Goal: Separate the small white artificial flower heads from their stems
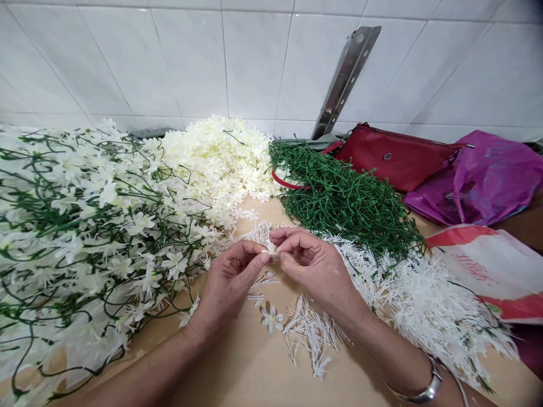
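Note:
My left hand (237, 271) and my right hand (311, 260) meet over the middle of the table, both closed in a pinch. Between their fingertips is a small white artificial flower (272, 249), partly covered by the fingers. Just below on the tabletop lies a single loose white flower (272, 319). Beside it is a small heap of white plastic stamens (314, 333). More stamens are scattered behind my hands. To the left spreads a big pile of white flowers on green stems (114, 237). Loose cream blossoms (224, 158) are heaped at the back.
Green plastic stems (343, 198) are bundled at back right. A larger white stamen pile (432, 305) lies near my right forearm. Behind are a red handbag (394, 155), a purple plastic bag (492, 175) and a red-and-white bag (487, 265). A metal bracket (345, 82) stands against the tiled wall.

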A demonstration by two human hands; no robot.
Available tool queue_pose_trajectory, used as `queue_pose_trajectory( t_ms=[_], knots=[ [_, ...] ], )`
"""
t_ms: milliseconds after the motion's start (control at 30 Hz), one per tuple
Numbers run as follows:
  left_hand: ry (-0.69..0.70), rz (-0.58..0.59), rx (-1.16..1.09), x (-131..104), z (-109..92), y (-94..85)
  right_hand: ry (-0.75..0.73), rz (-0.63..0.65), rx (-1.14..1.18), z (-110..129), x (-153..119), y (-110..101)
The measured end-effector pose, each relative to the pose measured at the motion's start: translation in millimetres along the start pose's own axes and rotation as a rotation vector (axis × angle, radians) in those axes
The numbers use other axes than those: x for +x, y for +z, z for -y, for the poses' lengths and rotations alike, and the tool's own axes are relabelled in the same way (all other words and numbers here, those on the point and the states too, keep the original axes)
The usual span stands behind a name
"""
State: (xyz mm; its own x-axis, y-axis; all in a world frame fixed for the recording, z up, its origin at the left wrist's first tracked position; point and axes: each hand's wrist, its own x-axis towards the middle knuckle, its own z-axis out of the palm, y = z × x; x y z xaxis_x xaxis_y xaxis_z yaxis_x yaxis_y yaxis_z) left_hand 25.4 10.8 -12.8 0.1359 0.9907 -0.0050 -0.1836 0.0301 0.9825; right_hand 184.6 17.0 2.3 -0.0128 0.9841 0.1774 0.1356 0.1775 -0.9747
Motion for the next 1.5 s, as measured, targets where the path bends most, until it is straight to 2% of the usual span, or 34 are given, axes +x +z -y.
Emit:
queue_pose_trajectory(
  t_ms=[200, 333, 433, 800, 1067, 1367, 1500],
  knots=[
    [-0.031, 0.008, -0.081, 1, -5, 0.6, 0.081, 0.058, 0.055, 0, 0, 0],
    [-0.036, -0.034, -0.1, 1, -7, -0.3, 0.047, 0.088, 0.036, 0, 1, -3],
    [-0.05, -0.062, -0.121, 1, -7, -0.9, 0.023, 0.057, 0.029, 1, 2, -6],
    [-0.065, 0.029, -0.135, 1, 1, -2.2, 0.107, 0.058, 0.051, -4, 1, -4],
    [-0.066, 0.049, -0.039, 0, 1, -2.0, 0.108, -0.003, 0.047, -4, -1, -3],
    [-0.028, 0.131, 0.118, -4, 0, -2.9, -0.038, -0.066, -0.114, -3, -8, 0],
    [-0.029, 0.086, 0.165, -3, 1, -3.5, -0.019, -0.075, -0.118, -5, -8, 3]
  ],
)
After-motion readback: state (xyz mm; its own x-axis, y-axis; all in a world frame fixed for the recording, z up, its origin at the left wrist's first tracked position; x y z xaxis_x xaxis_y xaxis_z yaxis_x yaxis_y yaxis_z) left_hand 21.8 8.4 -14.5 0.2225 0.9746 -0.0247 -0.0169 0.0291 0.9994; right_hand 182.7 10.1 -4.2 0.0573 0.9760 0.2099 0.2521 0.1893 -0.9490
